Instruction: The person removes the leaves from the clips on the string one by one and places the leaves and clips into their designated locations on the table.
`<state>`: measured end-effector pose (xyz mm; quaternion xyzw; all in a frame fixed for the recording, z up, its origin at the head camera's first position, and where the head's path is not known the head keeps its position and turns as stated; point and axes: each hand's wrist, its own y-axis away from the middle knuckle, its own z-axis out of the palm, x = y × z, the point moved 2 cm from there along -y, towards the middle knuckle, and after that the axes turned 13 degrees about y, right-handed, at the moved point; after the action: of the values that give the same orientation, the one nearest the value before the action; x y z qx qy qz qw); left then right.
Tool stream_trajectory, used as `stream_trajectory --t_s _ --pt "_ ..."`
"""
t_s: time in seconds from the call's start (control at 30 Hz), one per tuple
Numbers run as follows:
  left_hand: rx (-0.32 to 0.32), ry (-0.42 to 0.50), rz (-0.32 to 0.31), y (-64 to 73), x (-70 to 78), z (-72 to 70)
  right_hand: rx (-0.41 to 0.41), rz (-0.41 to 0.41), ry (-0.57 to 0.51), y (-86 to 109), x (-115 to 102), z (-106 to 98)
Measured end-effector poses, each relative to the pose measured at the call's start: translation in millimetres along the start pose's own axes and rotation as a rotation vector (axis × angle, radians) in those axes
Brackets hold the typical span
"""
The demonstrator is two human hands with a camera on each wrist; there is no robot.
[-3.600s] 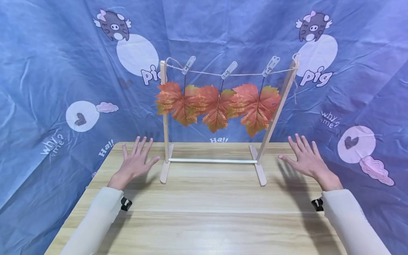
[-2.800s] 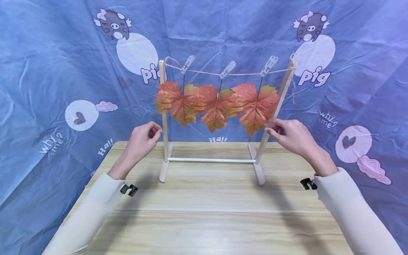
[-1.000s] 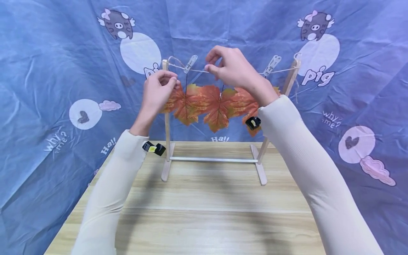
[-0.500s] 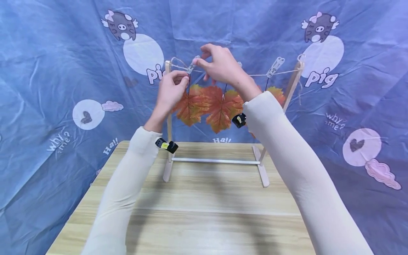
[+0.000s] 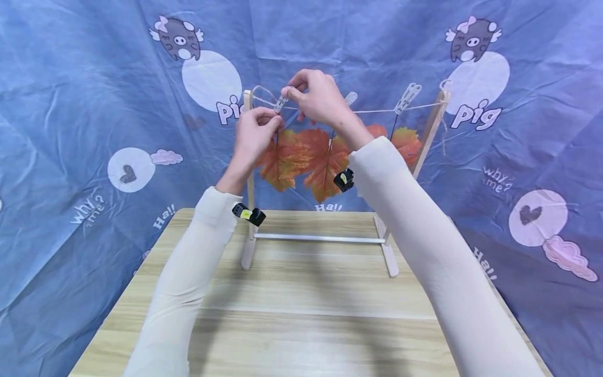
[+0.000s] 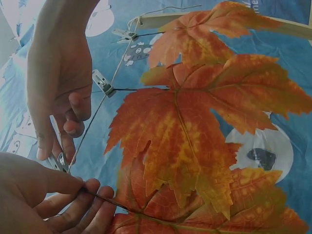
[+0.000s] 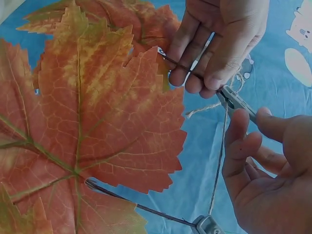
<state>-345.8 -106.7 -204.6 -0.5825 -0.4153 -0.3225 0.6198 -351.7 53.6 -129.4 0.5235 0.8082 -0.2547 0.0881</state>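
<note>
The left hand pinches a stem, apparently steadying its leaf at 5 o'clock; the right hand, toward 2 o'clock, pinches the clip at the string, presumably for leverage.

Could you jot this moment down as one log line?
left hand: pinches leaf stem | right hand: pinches leftmost clothespin | middle clothespin, rightmost clothespin: on string, each holding a leaf

A slender wooden rack stands on the flat wood-grain table at centre frame; lobed leaves hang below its thin twine, before draped cloth.
</note>
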Motion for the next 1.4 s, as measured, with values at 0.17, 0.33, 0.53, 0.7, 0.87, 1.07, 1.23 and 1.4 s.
stream_trajectory --t_s 0.17,0.33,0.53,0.7,0.87,1.07,1.23,1.4 --pt "0.007 -0.012 0.003 0.7 -0.5 -1.3 0.009 0.022 -0.031 -0.3 0 0" --pt "0.014 -0.024 0.005 1.2 2.1 -1.4 0.032 0.049 -0.043 -0.5 -2 -2" --pt "0.012 -0.013 0.001 1.4 4.7 -0.3 0.07 0.077 -0.048 -1.2 -4 -4" --pt "0.014 0.01 0.004 1.1 5.4 0.7 0.133 0.074 -0.09 -0.9 -4 -5" --pt "0.012 0.03 0.007 2.1 7.1 1.0 0.191 0.06 -0.123 0.5 -3 -8" --pt "0.017 0.076 0.008 4.2 7.9 -1.2 0.234 0.057 -0.135 0.9 -3 -15" --pt "0.024 0.047 0.025 5.2 9.1 -5.6 0.25 0.064 -0.153 4.2 -2 -21" --pt "0.025 0.037 0.044 8.9 12.4 -9.7 0.257 0.069 -0.175 10.3 2 -27"
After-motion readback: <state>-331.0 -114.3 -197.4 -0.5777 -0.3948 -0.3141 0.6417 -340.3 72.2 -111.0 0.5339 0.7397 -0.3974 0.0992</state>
